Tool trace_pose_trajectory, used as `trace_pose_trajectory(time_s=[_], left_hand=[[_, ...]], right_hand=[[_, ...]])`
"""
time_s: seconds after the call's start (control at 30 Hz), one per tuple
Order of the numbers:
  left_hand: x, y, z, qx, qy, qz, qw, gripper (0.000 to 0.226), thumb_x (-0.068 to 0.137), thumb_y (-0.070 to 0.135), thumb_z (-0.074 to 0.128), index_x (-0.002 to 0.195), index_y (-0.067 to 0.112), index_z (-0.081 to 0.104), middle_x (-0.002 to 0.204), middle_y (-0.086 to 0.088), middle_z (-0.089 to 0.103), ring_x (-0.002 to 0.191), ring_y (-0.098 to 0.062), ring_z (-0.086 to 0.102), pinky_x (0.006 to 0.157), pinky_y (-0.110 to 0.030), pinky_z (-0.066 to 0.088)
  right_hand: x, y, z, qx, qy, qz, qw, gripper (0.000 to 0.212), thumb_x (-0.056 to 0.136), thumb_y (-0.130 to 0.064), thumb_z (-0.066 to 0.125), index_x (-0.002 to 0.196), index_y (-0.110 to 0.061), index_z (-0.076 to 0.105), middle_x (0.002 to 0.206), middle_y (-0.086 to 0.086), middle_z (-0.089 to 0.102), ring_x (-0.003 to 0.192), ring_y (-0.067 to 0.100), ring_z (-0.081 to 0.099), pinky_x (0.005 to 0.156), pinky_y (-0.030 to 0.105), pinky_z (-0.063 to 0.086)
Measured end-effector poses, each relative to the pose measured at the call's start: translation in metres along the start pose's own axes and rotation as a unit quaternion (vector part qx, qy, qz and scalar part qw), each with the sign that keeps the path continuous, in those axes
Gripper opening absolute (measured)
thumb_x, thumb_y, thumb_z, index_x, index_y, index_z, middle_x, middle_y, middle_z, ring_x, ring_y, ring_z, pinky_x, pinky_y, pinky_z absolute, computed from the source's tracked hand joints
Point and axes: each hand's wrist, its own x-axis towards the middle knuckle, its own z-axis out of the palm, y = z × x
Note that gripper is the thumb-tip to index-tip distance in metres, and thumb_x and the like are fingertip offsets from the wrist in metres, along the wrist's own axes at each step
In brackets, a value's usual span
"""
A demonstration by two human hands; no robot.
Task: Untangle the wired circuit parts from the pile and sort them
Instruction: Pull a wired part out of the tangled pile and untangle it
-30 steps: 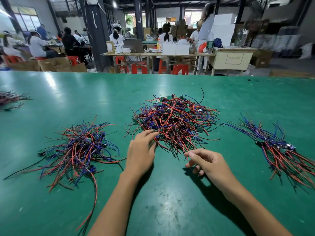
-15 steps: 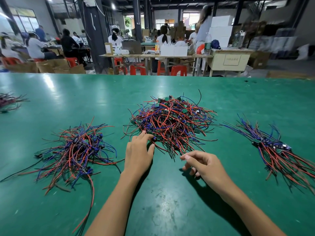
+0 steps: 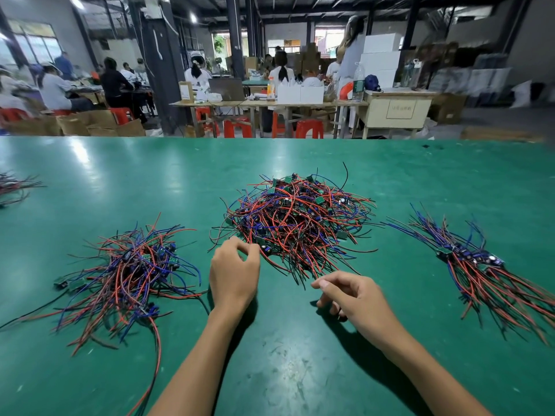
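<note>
A tangled central pile (image 3: 295, 223) of red, blue and black wires with small green circuit boards lies on the green table (image 3: 300, 364). My left hand (image 3: 234, 271) is at the pile's near left edge, its fingers curled in around wire ends there. My right hand (image 3: 353, 298) hovers just in front of the pile's near edge, fingers loosely curled, holding nothing. A looser heap of wired parts (image 3: 129, 271) lies to the left. On the right lies a straighter bundle (image 3: 477, 265), its wires running the same way.
A few more wires (image 3: 13, 187) show at the far left edge of the table. Beyond the table's far edge are work tables (image 3: 270, 106), red stools (image 3: 309, 129), cardboard boxes and several seated people.
My left hand's fingers, straight on the pile's edge earlier, have curled in on the wires. My right hand has barely moved.
</note>
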Motion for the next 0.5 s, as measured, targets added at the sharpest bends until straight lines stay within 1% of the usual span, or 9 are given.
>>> trace_pose_trajectory(time_s=[0.07, 0.13, 0.23, 0.3, 0.37, 0.43, 0.47, 0.5], left_hand=[[-0.007, 0.011, -0.004, -0.041, 0.020, 0.005, 0.999, 0.028, 0.080, 0.044, 0.053, 0.065, 0.020, 0.055, 0.062, 0.005, 0.063, 0.063, -0.023, 0.061, 0.061, -0.035, 0.046], [-0.014, 0.022, -0.007, -0.069, 0.043, 0.030, 0.996, 0.031, 0.074, 0.047, 0.050, 0.062, 0.019, 0.053, 0.055, 0.005, 0.062, 0.053, -0.019, 0.056, 0.054, -0.032, 0.041], [-0.027, 0.034, -0.013, -0.083, 0.061, 0.092, 0.990, 0.029, 0.072, 0.046, 0.048, 0.061, 0.019, 0.052, 0.053, 0.004, 0.063, 0.047, -0.014, 0.053, 0.049, -0.032, 0.042], [-0.040, 0.040, -0.016, -0.069, 0.056, 0.140, 0.986, 0.025, 0.074, 0.042, 0.047, 0.062, 0.020, 0.051, 0.050, 0.002, 0.059, 0.046, -0.016, 0.054, 0.050, -0.036, 0.045], [-0.055, 0.048, -0.017, -0.047, 0.040, 0.203, 0.977, 0.021, 0.076, 0.039, 0.048, 0.064, 0.021, 0.045, 0.045, 0.003, 0.050, 0.043, -0.016, 0.050, 0.048, -0.037, 0.044], [-0.067, 0.055, -0.016, -0.022, 0.028, 0.279, 0.960, 0.019, 0.077, 0.036, 0.051, 0.065, 0.024, 0.042, 0.041, 0.007, 0.034, 0.041, -0.014, 0.042, 0.045, -0.031, 0.037], [-0.072, 0.057, -0.015, -0.010, 0.021, 0.312, 0.950, 0.018, 0.077, 0.035, 0.052, 0.065, 0.025, 0.043, 0.042, 0.010, 0.030, 0.043, -0.016, 0.041, 0.045, -0.026, 0.032], [-0.076, 0.058, -0.012, -0.001, 0.010, 0.340, 0.941, 0.018, 0.077, 0.034, 0.054, 0.066, 0.025, 0.045, 0.043, 0.013, 0.029, 0.046, -0.016, 0.043, 0.046, -0.023, 0.030]], right_hand=[[0.000, 0.000, 0.000, -0.005, 0.000, -0.001, 1.000, 0.017, 0.097, -0.022, 0.065, 0.088, -0.027, 0.078, 0.072, 0.002, 0.076, 0.056, 0.007, 0.060, 0.054, 0.016, 0.044], [0.000, 0.000, 0.000, -0.008, 0.002, 0.002, 1.000, 0.015, 0.097, -0.022, 0.065, 0.089, -0.024, 0.078, 0.071, 0.002, 0.075, 0.056, 0.007, 0.060, 0.053, 0.017, 0.044], [-0.001, 0.001, 0.000, 0.005, 0.004, -0.005, 1.000, 0.014, 0.097, -0.018, 0.064, 0.092, -0.022, 0.077, 0.071, 0.004, 0.075, 0.057, 0.005, 0.063, 0.052, 0.015, 0.044], [-0.001, 0.002, 0.001, 0.012, 0.018, -0.021, 1.000, 0.014, 0.096, -0.015, 0.066, 0.099, -0.026, 0.074, 0.073, 0.005, 0.075, 0.056, 0.009, 0.062, 0.053, 0.016, 0.045], [-0.003, 0.001, 0.002, 0.015, 0.038, -0.058, 0.997, 0.028, 0.092, -0.014, 0.072, 0.112, -0.033, 0.067, 0.079, 0.003, 0.074, 0.055, 0.014, 0.061, 0.053, 0.020, 0.048], [-0.005, 0.000, 0.003, 0.012, 0.046, -0.103, 0.994, 0.047, 0.089, -0.016, 0.076, 0.126, -0.038, 0.057, 0.089, -0.001, 0.073, 0.054, 0.017, 0.062, 0.052, 0.026, 0.053], [-0.005, 0.000, 0.004, 0.007, 0.047, -0.122, 0.991, 0.055, 0.088, -0.019, 0.077, 0.132, -0.041, 0.052, 0.094, -0.003, 0.073, 0.054, 0.016, 0.062, 0.052, 0.028, 0.054], [-0.005, -0.001, 0.004, -0.005, 0.049, -0.137, 0.989, 0.060, 0.087, -0.023, 0.077, 0.136, -0.044, 0.049, 0.098, -0.006, 0.073, 0.055, 0.015, 0.061, 0.052, 0.027, 0.055]])
